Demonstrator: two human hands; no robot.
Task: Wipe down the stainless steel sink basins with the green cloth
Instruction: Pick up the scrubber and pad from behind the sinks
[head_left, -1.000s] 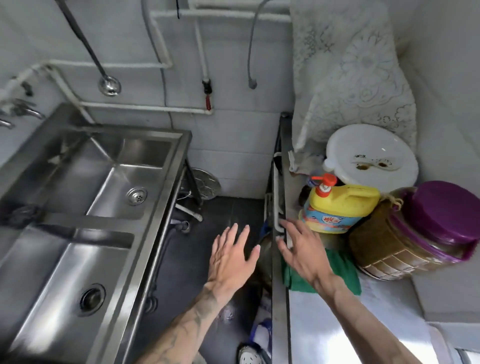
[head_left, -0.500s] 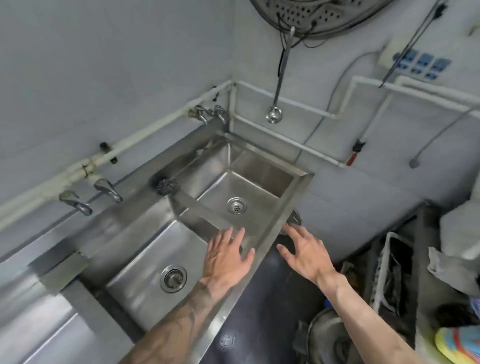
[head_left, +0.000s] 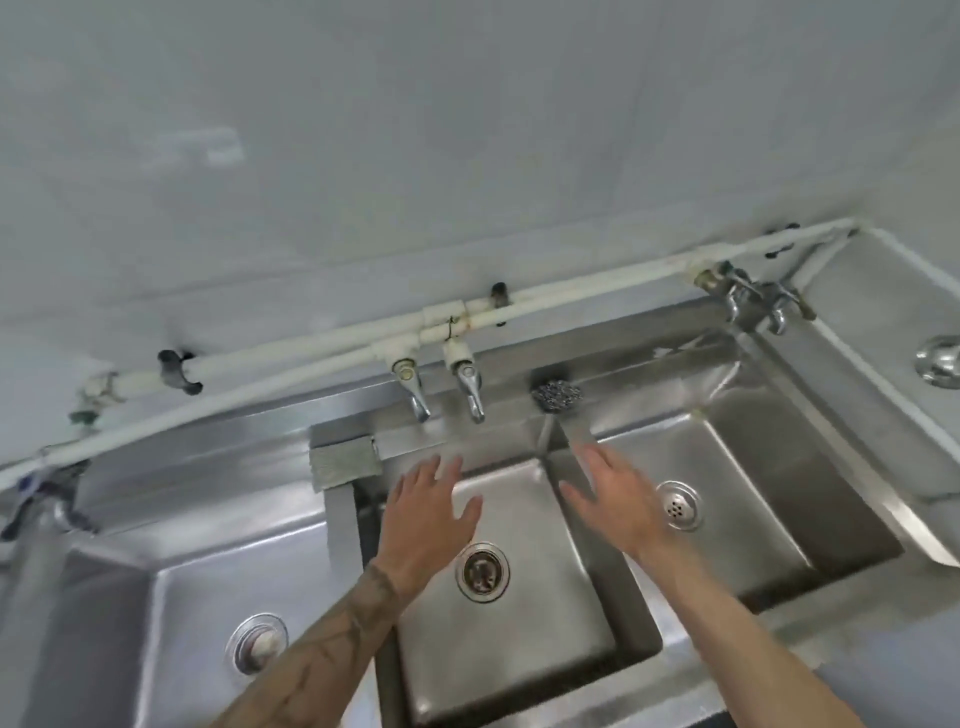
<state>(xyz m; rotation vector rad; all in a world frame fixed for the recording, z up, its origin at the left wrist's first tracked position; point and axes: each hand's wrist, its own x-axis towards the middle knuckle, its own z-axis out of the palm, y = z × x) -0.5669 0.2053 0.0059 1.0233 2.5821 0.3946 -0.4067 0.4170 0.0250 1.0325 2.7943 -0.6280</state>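
Three stainless steel basins lie in a row below me: a left basin (head_left: 171, 597), a middle basin (head_left: 540, 613) and a right basin (head_left: 769, 499). My left hand (head_left: 423, 519) hovers over the middle basin with fingers spread and holds nothing. My right hand (head_left: 615, 499) hovers above the divider between the middle and right basins, fingers straight and empty too. No green cloth is in view.
Two taps (head_left: 447, 395) stick out over the middle basin, and another pair (head_left: 758, 301) stands at the far right. A steel scourer (head_left: 556, 395) and a grey sponge pad (head_left: 345, 462) lie on the back ledge. White pipes (head_left: 311, 358) run along the wall.
The view has swung left from the side counter with the green cloth to face the sinks squarely. Both hands stay open and empty, now over the basins.
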